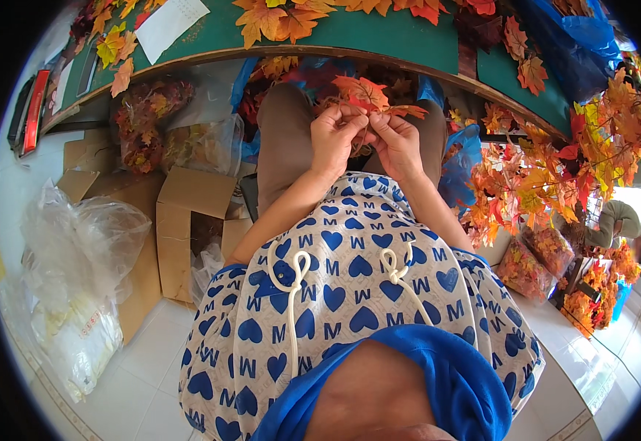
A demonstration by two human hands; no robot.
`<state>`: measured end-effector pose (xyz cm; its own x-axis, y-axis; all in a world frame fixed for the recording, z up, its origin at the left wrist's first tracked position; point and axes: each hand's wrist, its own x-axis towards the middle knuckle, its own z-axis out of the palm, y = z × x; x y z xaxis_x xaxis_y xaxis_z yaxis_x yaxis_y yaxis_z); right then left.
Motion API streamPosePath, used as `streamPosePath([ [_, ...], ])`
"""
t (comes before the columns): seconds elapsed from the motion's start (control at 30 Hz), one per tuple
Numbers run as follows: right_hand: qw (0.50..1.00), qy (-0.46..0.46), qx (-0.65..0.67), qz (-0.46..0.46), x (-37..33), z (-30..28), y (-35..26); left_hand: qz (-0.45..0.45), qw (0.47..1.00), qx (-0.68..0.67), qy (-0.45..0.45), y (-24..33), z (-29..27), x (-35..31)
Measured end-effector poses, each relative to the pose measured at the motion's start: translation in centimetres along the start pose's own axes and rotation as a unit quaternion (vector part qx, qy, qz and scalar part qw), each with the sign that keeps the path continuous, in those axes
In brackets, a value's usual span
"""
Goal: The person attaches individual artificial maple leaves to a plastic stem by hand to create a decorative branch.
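Note:
Both of my hands are held together over my lap, below the edge of the green table (379, 37). My left hand (335, 136) and my right hand (396, 143) pinch the stem of an artificial maple-leaf sprig (368, 94) with orange and red leaves. The leaves fan out above my fingertips. The stem itself is mostly hidden by my fingers.
Loose orange and yellow leaves (280, 18) and a white paper (170, 26) lie on the table. Open cardboard boxes (188, 220) and clear plastic bags (78, 250) stand at my left. Leaf branches (526, 184) pile up at right, where another person (618, 224) sits.

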<state>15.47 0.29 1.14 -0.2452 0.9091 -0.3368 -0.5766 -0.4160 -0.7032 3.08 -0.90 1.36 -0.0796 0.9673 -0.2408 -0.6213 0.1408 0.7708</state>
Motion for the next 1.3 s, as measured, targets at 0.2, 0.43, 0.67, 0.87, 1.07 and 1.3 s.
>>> streamPosePath([
  [0.2, 0.998, -0.009, 0.052, -0.046, -0.4, 0.0, 1.6, 0.030, 0.997, 0.047, 0.050, -1.1, -0.5, 0.1],
  [0.43, 0.994, 0.009, 0.102, -0.030, -0.8, 0.8, 0.6, 0.042, 0.985, 0.163, 0.039, -0.9, 0.5, 0.4],
  [0.67, 0.998, -0.004, 0.059, -0.032, -0.7, 0.0, 0.9, 0.135, 0.977, 0.161, 0.041, -2.0, 0.1, 0.1],
  [0.87, 0.995, 0.013, -0.065, -0.069, -0.4, 0.1, 1.2, 0.057, 0.992, 0.087, 0.064, -2.2, -0.2, 0.5],
  [1.07, 0.997, -0.002, 0.031, -0.072, 1.1, -0.4, 1.3, 0.035, 0.992, 0.093, 0.078, -2.5, 0.1, 1.6],
  [1.3, 0.996, 0.043, 0.063, -0.050, 1.2, -1.5, 3.0, 0.071, 0.995, 0.059, 0.045, -3.2, -0.7, 1.8],
])
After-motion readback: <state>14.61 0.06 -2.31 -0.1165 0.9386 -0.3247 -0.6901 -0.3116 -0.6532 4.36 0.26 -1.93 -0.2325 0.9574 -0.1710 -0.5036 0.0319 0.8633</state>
